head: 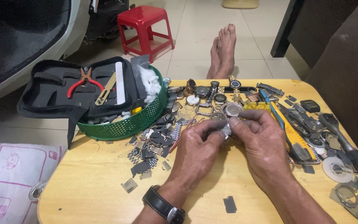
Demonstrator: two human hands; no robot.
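Note:
Over the middle of a small wooden table (96, 186), my left hand (197, 149) and my right hand (262, 143) meet fingertip to fingertip. Between them they pinch a short piece of silver metal watch band (227, 130). Both hands' fingers are closed on it. A dark watch with a leather strap (162, 204) is on my left wrist. Just beyond my fingers lie several wristwatches and watch cases (212, 99).
A green plastic basket (125, 124) at the left holds an open black tool case with red pliers (83, 81). Loose links and metal scraps (150, 145) litter the table. Tools, a ratchet handle (349, 149) and parts lie right. A red stool (146, 29) and bare feet (222, 54) are beyond.

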